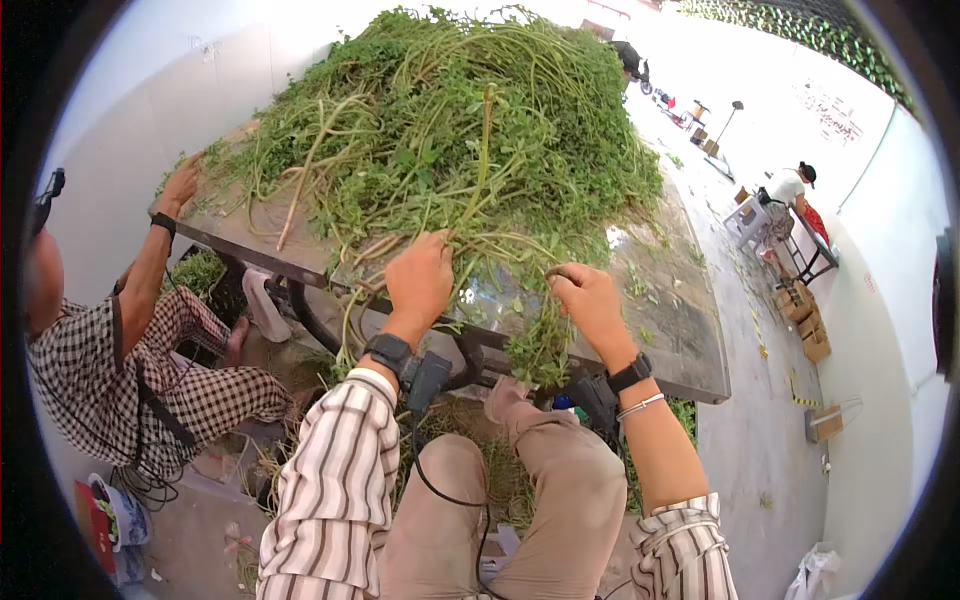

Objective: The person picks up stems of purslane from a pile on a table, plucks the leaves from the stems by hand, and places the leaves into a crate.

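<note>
A large heap of leafy green plants point(430, 130) with long stems covers much of the table. At its near side my left hand point(420, 283) is closed, knuckles up, around the stems of a plant point(500, 240) that stretches across to the right. My right hand point(590, 305) pinches the other end of that stem between thumb and fingers. A leafy sprig point(543, 345) hangs below the pinch, over the table's front edge. To the left of my left hand, thicker bare stems point(360, 300) droop past the edge.
The dark-topped table point(670, 320) has scattered leaf bits on its right side. On the left sits a co-worker point(150, 370) in checked clothes, one hand at the heap. Another person point(790, 195) is at a far table near cardboard boxes point(803, 315). Greens lie under the table.
</note>
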`<state>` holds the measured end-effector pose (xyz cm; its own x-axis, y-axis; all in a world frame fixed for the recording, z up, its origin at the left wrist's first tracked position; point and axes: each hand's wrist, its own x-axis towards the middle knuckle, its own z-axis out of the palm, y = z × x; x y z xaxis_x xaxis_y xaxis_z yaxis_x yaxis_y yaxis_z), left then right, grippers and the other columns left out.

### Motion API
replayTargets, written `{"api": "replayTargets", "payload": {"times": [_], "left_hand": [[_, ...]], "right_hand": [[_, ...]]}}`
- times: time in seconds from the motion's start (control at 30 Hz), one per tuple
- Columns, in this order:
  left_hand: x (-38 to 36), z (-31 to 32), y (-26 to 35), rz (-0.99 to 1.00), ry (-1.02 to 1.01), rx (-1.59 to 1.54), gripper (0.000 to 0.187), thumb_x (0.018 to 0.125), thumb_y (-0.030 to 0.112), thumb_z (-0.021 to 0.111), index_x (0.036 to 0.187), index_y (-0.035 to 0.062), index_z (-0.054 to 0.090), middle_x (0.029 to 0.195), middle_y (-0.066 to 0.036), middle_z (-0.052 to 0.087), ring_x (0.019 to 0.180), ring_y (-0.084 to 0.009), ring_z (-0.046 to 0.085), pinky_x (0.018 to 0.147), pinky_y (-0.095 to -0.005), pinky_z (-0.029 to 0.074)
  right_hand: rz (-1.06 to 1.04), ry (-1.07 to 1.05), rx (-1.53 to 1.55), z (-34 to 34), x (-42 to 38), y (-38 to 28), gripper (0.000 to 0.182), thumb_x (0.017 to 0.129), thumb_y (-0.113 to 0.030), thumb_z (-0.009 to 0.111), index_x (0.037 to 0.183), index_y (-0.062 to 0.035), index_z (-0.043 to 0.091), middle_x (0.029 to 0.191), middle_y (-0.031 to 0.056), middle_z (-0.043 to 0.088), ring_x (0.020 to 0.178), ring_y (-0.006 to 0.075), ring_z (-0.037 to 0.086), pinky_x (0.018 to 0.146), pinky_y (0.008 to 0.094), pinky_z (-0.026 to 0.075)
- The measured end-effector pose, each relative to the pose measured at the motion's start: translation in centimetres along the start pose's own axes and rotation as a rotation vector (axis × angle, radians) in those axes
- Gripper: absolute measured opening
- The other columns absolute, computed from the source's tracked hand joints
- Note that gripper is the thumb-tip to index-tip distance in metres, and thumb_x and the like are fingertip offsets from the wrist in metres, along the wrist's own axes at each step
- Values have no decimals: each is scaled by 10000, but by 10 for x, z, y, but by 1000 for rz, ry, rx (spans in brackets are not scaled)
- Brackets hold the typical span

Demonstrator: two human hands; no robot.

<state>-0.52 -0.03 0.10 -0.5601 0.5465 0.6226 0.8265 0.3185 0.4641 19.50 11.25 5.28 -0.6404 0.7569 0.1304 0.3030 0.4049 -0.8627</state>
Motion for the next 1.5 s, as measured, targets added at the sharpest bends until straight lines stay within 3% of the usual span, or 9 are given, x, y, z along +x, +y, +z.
{"api": "replayTargets", "payload": {"times": [0.17,0.3,0.57,0.8,0.93,1.0,1.1,1.2,1.5], "left_hand": [[-3,1,1,17,41,-22,211,826,162,572,1011,80,630,846,-100,614,727,-309,603,631,-411,480],[-3,2,-1,15,39,-50,205,821,159,577,1000,80,636,855,-99,617,730,-312,604,630,-412,478],[-2,0,2,-14,-12,-20,242,864,206,567,1060,76,627,916,-104,636,744,-315,605,647,-418,466],[-2,4,-2,4,103,-10,201,851,172,560,1004,62,628,882,-106,628,750,-320,608,652,-424,477],[-1,5,-2,-21,103,-9,212,855,184,558,1016,59,617,896,-115,632,770,-328,609,661,-426,477],[0,2,1,-50,57,-2,213,857,187,557,1017,59,616,905,-115,633,777,-328,609,666,-425,478],[0,0,2,-62,30,5,213,860,192,556,1016,59,613,916,-114,635,785,-328,610,674,-425,478],[0,1,1,-48,48,-4,212,861,194,556,1016,59,610,922,-114,634,784,-329,608,677,-425,476],[-1,1,-1,-35,63,-23,244,866,216,567,1047,57,609,857,-130,648,741,-324,616,639,-431,465]], "right_hand": [[-219,124,-415,14,29,13,249,766,-202,567,852,20,638,800,192,618,769,377,578,715,430,459],[-132,131,-461,25,37,4,236,761,-204,572,825,15,632,804,197,610,798,378,573,727,437,458],[-334,183,-322,16,58,21,211,736,-173,566,788,16,644,791,195,623,747,378,564,704,417,465],[80,122,272,5,47,-7,216,763,-161,534,872,13,604,733,93,577,663,181,564,662,362,470],[86,-65,161,4,40,-12,239,773,-163,531,935,0,595,763,122,595,668,237,569,689,367,482],[-395,8,-289,14,46,0,199,782,-160,522,902,-20,597,786,148,601,711,315,573,703,408,488],[-526,114,-532,34,45,12,194,788,-161,521,905,-37,612,841,171,613,790,372,569,715,446,477],[-422,14,-705,36,48,8,222,787,-149,510,945,-57,636,911,169,627,830,369,581,727,456,476],[-375,129,-292,19,54,0,197,780,-161,517,795,-23,657,851,158,639,750,319,590,698,381,465]]}}
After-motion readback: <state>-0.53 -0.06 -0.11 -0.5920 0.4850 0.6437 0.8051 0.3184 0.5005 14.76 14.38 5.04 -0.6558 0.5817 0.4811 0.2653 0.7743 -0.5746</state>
